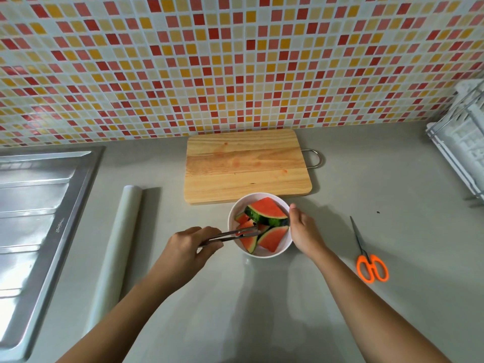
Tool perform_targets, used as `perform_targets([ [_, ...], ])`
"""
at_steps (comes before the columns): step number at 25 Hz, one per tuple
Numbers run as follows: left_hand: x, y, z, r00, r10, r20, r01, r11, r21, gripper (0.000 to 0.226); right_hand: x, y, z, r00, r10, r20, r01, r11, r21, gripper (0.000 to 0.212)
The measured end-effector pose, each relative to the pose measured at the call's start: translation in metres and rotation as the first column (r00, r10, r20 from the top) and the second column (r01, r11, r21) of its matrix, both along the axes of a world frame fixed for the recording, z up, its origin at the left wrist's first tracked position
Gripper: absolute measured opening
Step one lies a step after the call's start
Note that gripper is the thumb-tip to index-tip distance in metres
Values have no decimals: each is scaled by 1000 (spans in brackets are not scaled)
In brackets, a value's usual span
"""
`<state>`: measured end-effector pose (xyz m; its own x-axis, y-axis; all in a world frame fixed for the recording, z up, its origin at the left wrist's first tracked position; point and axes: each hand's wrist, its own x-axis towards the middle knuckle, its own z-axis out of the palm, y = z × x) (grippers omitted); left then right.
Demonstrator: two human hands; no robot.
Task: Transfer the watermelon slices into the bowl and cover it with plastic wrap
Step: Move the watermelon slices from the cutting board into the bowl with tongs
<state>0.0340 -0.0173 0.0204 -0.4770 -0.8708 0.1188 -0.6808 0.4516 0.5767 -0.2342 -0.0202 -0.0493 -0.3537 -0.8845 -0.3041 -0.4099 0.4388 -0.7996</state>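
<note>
resting the tongs (230, 235) inside the white bowl (284, 247), the left hand (187, 247) has its grip closed around the tongs' handles, and the tong tips lie among the watermelon slices (267, 214), though whether they are pinching a slice or merely touching one cannot be told. the right hand (305, 233) has its grip clamped on the bowl's rim, thumb up along the edge, steadying it on the tabletop (262, 297). all the slices in view sit in the bowl, between the two grips, the largest piece lying on top of the others. beyond the grips, the wooden cutting board (247, 166) is bare apart from faint pink juice stains, so the transfer looks finished or nearly so. the covering has not begun: the roll of plastic wrap (119, 247) lies unopened well out to the side of the left grip, and the orange-handled scissors (369, 260) lie out past the right grip. what remains, by my judgement, is setting down the tongs, pulling a sheet, cutting it, and stretching it over the bowl.
</note>
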Motion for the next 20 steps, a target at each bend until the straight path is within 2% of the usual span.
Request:
perform_targets([
  [8, -7, -5, -2, 996, 86, 13, -85, 991, -100, 17, 0, 1, -2, 1000, -5, -7, 5, 1000, -8, 51],
  [13, -12, 0, -2, 1000, 1, 21, 1, 998, -66, 18, 0, 1, -2, 1000, -5, 9, 5, 1000, 5, 51],
  [17, -8, -7, -2, 990, 144, -1, -143, 984, -106, 15, 0, 0, -2, 1000, -3, -6, 3, 1000, 0, 52],
  [20, -8, -3, -1, 995, 103, 1, -102, 989, -107, 16, 0, 1, -1, 1000, -1, -12, 1, 1000, -1, 51],
])
